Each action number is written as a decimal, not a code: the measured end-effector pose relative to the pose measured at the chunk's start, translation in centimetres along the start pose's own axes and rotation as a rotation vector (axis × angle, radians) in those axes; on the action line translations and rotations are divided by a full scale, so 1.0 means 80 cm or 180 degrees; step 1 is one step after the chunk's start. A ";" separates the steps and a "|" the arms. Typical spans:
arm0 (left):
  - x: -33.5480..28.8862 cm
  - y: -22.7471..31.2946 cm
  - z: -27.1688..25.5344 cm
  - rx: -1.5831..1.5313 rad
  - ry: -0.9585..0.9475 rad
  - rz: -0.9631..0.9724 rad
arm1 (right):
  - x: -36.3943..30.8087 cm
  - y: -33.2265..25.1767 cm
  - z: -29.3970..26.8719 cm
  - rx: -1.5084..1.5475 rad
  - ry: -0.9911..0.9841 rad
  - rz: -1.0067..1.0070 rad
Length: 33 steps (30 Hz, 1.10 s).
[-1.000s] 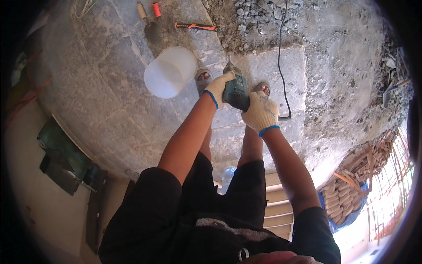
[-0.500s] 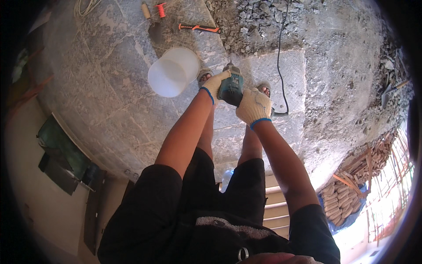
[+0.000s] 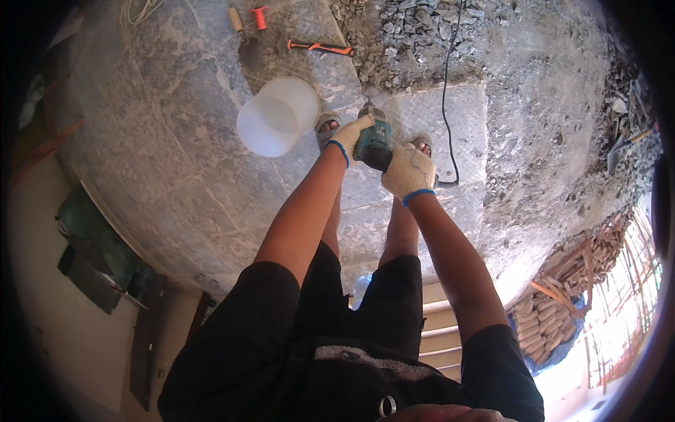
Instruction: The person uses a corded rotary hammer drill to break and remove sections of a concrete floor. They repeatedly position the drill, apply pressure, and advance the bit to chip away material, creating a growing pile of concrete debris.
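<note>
Both my hands, in cream knit gloves with blue cuffs, are on a teal and black corded hammer drill (image 3: 375,145). My left hand (image 3: 349,138) is closed at the left side of its front part; the fingertips are partly hidden. At the rear, my right hand (image 3: 410,171) wraps round the handle, which the glove mostly covers. The drill's nose points away from me, toward the broken edge of the tiled floor (image 3: 436,116). Its tip is too small to make out clearly. A black cord (image 3: 448,112) runs from the handle up and away on the right.
A white bucket (image 3: 268,125) stands left of my feet. Beyond it lie a trowel (image 3: 249,53), a red spool (image 3: 260,17) and an orange-black hammer (image 3: 320,48). Broken rubble (image 3: 422,32) covers the ground ahead. Another wooden-handled tool (image 3: 626,149) lies far right.
My hands and the drill have shifted very slightly to the right and toward me. Both hands keep their hold; the cord has moved a little.
</note>
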State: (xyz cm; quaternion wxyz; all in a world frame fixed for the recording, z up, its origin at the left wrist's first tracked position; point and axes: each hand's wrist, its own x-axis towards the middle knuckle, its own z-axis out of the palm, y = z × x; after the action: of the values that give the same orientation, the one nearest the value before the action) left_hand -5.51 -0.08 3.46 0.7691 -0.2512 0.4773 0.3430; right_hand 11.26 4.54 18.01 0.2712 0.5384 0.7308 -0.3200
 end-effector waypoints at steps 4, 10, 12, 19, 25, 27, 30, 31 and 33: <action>0.002 -0.005 -0.004 0.0148 0.0268 0.0207 | 0.002 0.000 0.017 0.0156 0.0156 -0.0044; 0.015 -0.029 -0.010 0.0173 0.0290 0.0262 | 0.000 0.021 0.043 0.0147 0.0207 -0.0054; 0.021 -0.034 -0.012 0.0253 0.0382 0.0286 | -0.002 0.025 0.051 0.0244 0.0201 -0.0081; 0.019 -0.038 0.006 0.0299 0.0488 0.0507 | -0.018 0.038 0.063 0.0597 0.0669 0.0195; -0.038 -0.056 0.032 0.0245 0.0224 0.0889 | -0.049 0.048 0.053 0.0649 0.0642 0.0026; -0.054 -0.059 0.039 0.0300 0.0196 0.1017 | -0.064 0.045 0.046 0.0748 0.0746 -0.0086; -0.062 -0.057 0.052 0.0315 0.0207 0.0727 | -0.083 0.040 0.030 0.0766 0.0740 0.0065; -0.061 -0.056 0.056 0.0315 0.0248 0.0636 | -0.086 0.041 0.024 0.0754 0.0749 0.0104; -0.053 -0.058 0.062 0.0295 0.0391 0.0470 | -0.087 0.045 0.011 0.0702 0.0705 0.0135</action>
State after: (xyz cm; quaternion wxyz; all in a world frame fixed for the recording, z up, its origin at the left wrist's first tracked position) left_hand -0.49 -0.70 9.68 0.7218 -0.2000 0.5561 0.3602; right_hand 16.63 0.36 21.97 0.1348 0.6122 0.7052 -0.3312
